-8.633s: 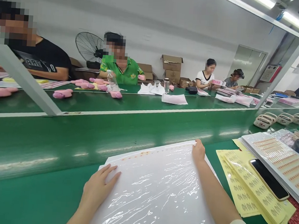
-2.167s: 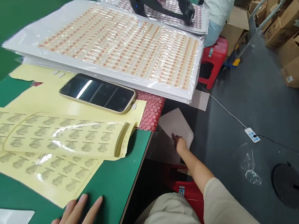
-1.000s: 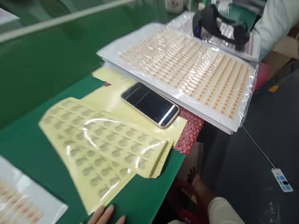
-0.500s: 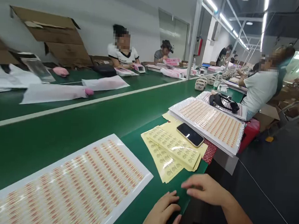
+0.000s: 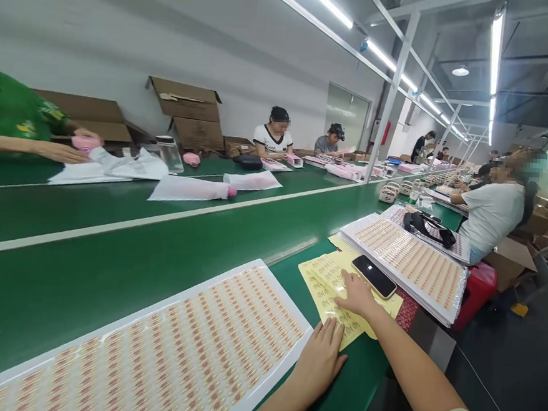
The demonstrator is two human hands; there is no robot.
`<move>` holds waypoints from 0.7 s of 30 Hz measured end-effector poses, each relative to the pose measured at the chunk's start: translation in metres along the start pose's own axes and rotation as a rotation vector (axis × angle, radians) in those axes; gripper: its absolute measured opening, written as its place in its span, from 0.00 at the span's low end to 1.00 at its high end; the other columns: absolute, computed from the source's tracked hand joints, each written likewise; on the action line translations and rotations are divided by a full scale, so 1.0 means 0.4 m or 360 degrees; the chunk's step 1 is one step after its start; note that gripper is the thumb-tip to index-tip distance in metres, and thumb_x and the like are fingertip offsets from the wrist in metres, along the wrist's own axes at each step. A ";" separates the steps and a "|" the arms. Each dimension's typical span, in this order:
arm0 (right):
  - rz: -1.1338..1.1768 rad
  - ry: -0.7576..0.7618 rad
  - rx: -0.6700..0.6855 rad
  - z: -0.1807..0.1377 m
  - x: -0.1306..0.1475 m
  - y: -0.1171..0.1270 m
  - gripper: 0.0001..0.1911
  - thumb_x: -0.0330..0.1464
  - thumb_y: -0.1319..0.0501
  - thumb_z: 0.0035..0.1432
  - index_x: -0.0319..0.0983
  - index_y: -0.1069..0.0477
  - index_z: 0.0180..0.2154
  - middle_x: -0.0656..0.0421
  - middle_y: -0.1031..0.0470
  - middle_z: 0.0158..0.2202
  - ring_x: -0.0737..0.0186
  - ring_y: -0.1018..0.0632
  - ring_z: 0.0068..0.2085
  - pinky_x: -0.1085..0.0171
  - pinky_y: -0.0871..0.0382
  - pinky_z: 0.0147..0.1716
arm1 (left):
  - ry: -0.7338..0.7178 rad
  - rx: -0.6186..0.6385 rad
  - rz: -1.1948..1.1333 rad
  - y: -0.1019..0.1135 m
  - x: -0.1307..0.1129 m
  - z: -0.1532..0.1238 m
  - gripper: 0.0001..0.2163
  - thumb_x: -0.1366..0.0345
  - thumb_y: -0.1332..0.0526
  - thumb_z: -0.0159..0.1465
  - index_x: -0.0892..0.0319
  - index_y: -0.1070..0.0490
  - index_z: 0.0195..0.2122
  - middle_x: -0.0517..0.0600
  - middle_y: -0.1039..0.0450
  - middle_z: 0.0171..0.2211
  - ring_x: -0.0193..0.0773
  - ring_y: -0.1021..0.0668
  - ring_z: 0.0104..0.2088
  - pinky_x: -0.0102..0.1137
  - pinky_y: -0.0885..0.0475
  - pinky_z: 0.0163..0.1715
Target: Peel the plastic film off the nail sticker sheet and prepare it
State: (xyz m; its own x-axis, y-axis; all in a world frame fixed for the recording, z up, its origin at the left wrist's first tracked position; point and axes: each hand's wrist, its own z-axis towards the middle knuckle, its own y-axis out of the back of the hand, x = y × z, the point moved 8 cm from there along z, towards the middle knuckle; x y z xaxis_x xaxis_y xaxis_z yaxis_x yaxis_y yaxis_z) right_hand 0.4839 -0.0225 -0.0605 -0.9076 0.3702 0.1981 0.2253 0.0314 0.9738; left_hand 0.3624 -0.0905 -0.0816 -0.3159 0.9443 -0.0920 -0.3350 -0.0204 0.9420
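My right hand (image 5: 359, 295) rests on the yellow label sheets (image 5: 319, 272), its fingers spread across their printed rows. Beside it, my left hand (image 5: 323, 350) lies flat with its fingertips on the near corner of the same sheets. Neither hand grips anything. Just beyond my right fingers a black smartphone (image 5: 374, 276) with a pale case lies on the yellow paper. To the left of my hands is a large white sticker sheet (image 5: 161, 341) with rows of small red and gold prints.
A thick stack of plastic-covered sticker sheets (image 5: 405, 265) stands at the right, with a black strap (image 5: 428, 229) behind it. Across the green table (image 5: 196, 237) lie white sleeves (image 5: 188, 189). Co-workers sit along both sides; a green-sleeved person (image 5: 18, 109) handles a pink item.
Both hands have moved forward from the table edge onto the yellow label sheets. The view has turned left and up, bringing the person in green into sight.
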 end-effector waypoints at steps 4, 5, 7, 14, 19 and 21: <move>0.0116 -0.0072 -0.0046 0.005 -0.012 0.013 0.43 0.36 0.36 0.45 0.35 0.50 0.61 0.42 0.38 0.55 0.43 0.37 0.57 0.47 0.44 0.52 | 0.0005 0.0046 0.0073 -0.023 -0.004 0.037 0.14 0.77 0.48 0.59 0.65 0.37 0.47 0.61 0.26 0.43 0.48 0.24 0.45 0.40 0.27 0.40; 0.0160 -0.0093 -0.0057 0.007 -0.018 0.017 0.44 0.36 0.35 0.45 0.35 0.50 0.61 0.42 0.38 0.56 0.44 0.38 0.58 0.49 0.44 0.53 | -0.0003 0.0057 0.0091 -0.022 -0.010 0.040 0.13 0.78 0.48 0.59 0.64 0.36 0.44 0.58 0.25 0.39 0.46 0.23 0.41 0.37 0.27 0.36; 0.0262 -0.0128 -0.0074 0.013 -0.032 0.026 0.44 0.36 0.36 0.45 0.35 0.51 0.61 0.44 0.40 0.58 0.47 0.38 0.59 0.54 0.42 0.53 | -0.0030 0.0068 0.0125 -0.017 -0.023 0.041 0.10 0.78 0.48 0.58 0.62 0.35 0.39 0.54 0.25 0.32 0.43 0.22 0.34 0.34 0.27 0.29; 0.0620 -0.0232 -0.0072 0.031 -0.098 0.050 0.38 0.38 0.39 0.50 0.35 0.51 0.60 0.48 0.31 0.52 0.55 0.27 0.50 0.62 0.33 0.43 | -0.0201 -0.0072 0.0258 0.018 -0.040 0.037 0.08 0.78 0.48 0.58 0.60 0.34 0.29 0.49 0.29 0.24 0.39 0.27 0.24 0.31 0.33 0.20; 0.0682 -0.0329 -0.0078 0.042 -0.126 0.043 0.37 0.39 0.40 0.51 0.36 0.50 0.59 0.49 0.30 0.51 0.56 0.25 0.46 0.62 0.32 0.40 | -0.0251 -0.0341 0.0351 0.113 0.004 0.008 0.11 0.78 0.50 0.61 0.60 0.36 0.25 0.49 0.32 0.23 0.39 0.29 0.26 0.33 0.35 0.23; 0.0634 -0.0375 -0.0095 0.043 -0.125 0.038 0.38 0.40 0.39 0.49 0.36 0.49 0.59 0.48 0.32 0.51 0.53 0.26 0.48 0.61 0.33 0.41 | -0.0267 -0.0442 0.0368 0.164 0.018 -0.025 0.12 0.77 0.52 0.62 0.59 0.36 0.25 0.49 0.33 0.23 0.38 0.31 0.25 0.33 0.36 0.23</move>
State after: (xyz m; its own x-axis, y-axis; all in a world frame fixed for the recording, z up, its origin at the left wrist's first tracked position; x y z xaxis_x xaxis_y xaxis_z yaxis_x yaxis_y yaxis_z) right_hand 0.5386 -0.0244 -0.0576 -0.6479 0.5434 0.5338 0.5130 -0.2068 0.8331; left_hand 0.3293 -0.0883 -0.0236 -0.2696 0.9444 0.1880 -0.5068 -0.3052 0.8063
